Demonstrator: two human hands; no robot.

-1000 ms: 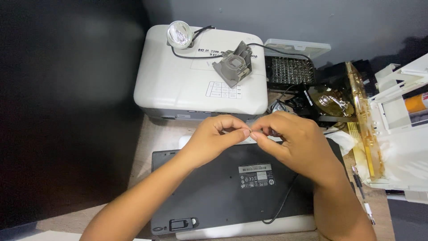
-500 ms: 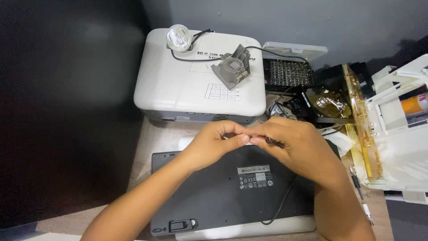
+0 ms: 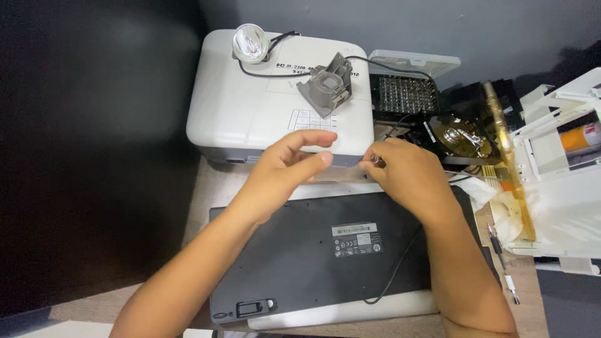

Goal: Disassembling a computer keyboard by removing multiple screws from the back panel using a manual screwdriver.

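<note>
At upper centre-left, a white projector [image 3: 250,112] rests on the desk [image 3: 213,188]. Below it, at centre, the left hand [image 3: 282,169] hovers with fingers loosely spread, holding nothing. Just right of it, the right hand [image 3: 410,178] pinches a small metallic part [image 3: 375,161] at its fingertips. Both hands sit above the overturned dark keyboard [image 3: 313,250], lower centre.

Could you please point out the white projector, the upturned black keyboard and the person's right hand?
white projector [image 3: 250,112], head view, bare top panel.
upturned black keyboard [image 3: 294,256], head view, underside.
right hand [image 3: 410,181], head view, back.
</note>
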